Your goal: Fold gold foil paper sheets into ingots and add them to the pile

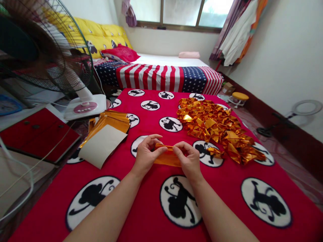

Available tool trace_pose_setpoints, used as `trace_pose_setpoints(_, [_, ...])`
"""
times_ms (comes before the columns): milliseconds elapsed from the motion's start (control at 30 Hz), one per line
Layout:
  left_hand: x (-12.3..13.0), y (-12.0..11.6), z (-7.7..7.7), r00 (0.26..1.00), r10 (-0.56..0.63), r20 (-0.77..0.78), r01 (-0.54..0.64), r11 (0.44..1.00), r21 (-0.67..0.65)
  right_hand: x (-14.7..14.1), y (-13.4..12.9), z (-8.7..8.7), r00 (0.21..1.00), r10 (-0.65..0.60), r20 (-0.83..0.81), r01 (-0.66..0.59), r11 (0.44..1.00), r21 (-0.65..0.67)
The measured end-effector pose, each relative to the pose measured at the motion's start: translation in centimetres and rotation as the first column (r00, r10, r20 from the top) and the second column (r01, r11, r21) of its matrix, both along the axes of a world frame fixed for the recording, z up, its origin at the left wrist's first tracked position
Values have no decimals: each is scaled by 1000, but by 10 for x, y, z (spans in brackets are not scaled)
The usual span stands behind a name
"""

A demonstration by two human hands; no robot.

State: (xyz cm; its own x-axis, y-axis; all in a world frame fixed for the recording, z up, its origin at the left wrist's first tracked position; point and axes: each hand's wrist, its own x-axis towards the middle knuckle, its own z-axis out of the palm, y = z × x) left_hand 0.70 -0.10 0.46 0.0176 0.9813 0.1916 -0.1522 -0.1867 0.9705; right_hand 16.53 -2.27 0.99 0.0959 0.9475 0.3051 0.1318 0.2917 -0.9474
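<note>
An orange foil sheet (168,158) lies across the middle of the red patterned cloth (141,191), its far edge folded or rolled. My left hand (148,151) pinches that edge at its left part, thumb on the near side. At the right part of the same edge, my right hand (186,156) pinches the foil between thumb and fingers. To the left is a stack of orange foil sheets (113,119) with a pale sheet (102,144) over its near part. A heap of folded shiny orange foil pieces (214,124) covers the right side, with a small piece (215,152) beside it.
An electric fan (84,104) stands at the left, next to a dark red board (37,134). Beyond the cloth is a bed with a flag-patterned cover (161,77). A yellow stool (240,96) and a ring-shaped stand (306,107) are at the right.
</note>
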Motion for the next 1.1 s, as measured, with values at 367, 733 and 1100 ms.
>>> trace_pose_setpoints(367, [-3, 2, -5, 999, 24, -42, -23, 1000, 17, 1, 2, -4, 1000, 10, -16, -10, 999, -39])
trace_pose_setpoints(733, [-6, 2, -3, 978, 112, -173, -105, 993, 51, 2, 0, -2, 1000, 13, 5, -13, 1000, -26])
trace_pose_setpoints(1100, [-6, 3, -2, 978, 110, -175, -88, 988, 128, 3, 1, -3, 1000, 28, 7, -28, 1000, -10])
